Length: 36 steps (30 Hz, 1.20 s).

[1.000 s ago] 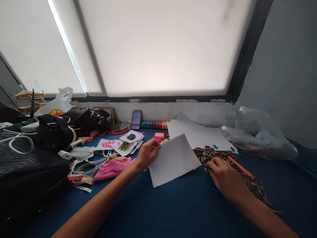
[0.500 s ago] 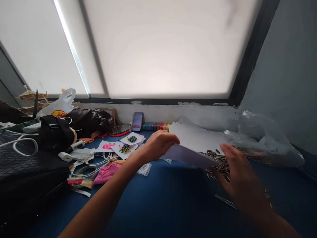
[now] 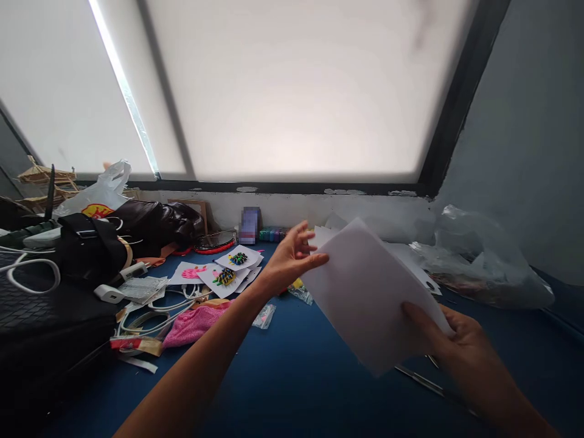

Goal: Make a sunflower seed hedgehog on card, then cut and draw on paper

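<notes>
A white sheet of paper [image 3: 365, 298] is held up at a tilt above the blue tabletop. My right hand [image 3: 460, 340] pinches its lower right edge, thumb on the near face and fingers behind. At the sheet's upper left edge, my left hand [image 3: 294, 252] has its fingers apart; whether the thumb touches the paper I cannot tell. Behind the raised sheet, more white paper [image 3: 413, 264] lies on the table, with a few dark striped seeds [image 3: 431, 286] at its edge. Most of the seed pile is hidden. A slim metal tool [image 3: 420, 380] lies under the right hand.
To the left are paper cards with colourful bead-like figures [image 3: 225, 277], a pink cloth [image 3: 196, 325], white cables [image 3: 159, 304] and a black bag [image 3: 45, 328]. A clear plastic bag [image 3: 493, 267] sits at the right. Small plastic packets [image 3: 264, 316] lie mid-table.
The sheet has swung from nearly flat to tilted upright toward me, covering the seed pile. My right hand has taken hold of its edge; my left hand's fingers have come apart from it.
</notes>
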Each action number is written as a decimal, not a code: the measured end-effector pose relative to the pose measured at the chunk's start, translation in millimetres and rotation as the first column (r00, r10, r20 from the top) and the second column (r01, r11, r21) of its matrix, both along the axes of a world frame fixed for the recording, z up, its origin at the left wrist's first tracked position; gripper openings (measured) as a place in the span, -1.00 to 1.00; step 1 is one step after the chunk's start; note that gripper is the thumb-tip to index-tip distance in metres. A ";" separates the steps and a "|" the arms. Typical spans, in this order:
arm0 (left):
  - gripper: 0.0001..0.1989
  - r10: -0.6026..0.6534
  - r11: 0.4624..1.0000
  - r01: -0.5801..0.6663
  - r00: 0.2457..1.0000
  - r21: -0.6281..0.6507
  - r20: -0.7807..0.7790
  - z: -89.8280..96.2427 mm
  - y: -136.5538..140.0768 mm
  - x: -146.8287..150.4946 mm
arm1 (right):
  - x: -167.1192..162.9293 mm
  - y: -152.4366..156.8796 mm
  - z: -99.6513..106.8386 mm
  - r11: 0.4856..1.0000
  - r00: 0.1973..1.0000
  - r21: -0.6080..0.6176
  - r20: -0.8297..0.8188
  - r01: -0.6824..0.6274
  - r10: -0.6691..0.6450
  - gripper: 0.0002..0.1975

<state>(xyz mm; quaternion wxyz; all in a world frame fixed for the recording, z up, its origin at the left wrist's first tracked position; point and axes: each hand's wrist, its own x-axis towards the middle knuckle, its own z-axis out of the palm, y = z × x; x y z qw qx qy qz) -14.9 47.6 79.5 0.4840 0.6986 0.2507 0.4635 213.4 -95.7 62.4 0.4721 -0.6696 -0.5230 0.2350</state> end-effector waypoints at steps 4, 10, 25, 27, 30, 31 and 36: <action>-0.44 -0.269 0.920 0.246 0.963 -0.306 -0.034 -21.5 11.4 0.8 | 1.4 3.6 -5.8 0.997 0.956 -0.060 -0.293 -0.049 0.029 -0.63; -0.53 -0.173 0.945 0.100 0.961 -0.312 -0.216 -25.2 12.5 -1.4 | 12.0 7.1 -19.1 0.997 0.975 -0.030 -0.216 -0.068 0.060 -0.70; -0.54 -0.010 0.959 -0.025 0.992 -0.283 -0.122 -35.4 21.5 -2.2 | 11.9 10.4 -24.8 0.936 0.955 -0.252 -0.227 -0.247 0.191 -0.56; -0.54 0.015 0.961 -0.046 0.994 -0.274 -0.112 -38.2 22.8 -1.9 | 7.8 10.3 -23.3 0.937 0.962 -0.263 -0.211 -0.228 0.175 -0.54; -0.54 0.013 0.958 -0.055 0.989 -0.283 -0.149 -43.5 24.5 -0.3 | 2.4 10.4 -20.6 0.952 0.977 -0.256 -0.174 -0.168 0.126 -0.56; -0.55 0.007 0.956 -0.054 0.987 -0.288 -0.163 -45.2 24.8 0.5 | 1.2 10.4 -20.2 0.952 0.979 -0.262 -0.169 -0.157 0.115 -0.56; -0.51 -0.063 0.927 0.030 0.995 -0.375 -0.077 -48.9 24.8 1.4 | -2.7 9.7 -23.4 0.923 0.952 -0.311 -0.271 -0.228 0.143 -0.56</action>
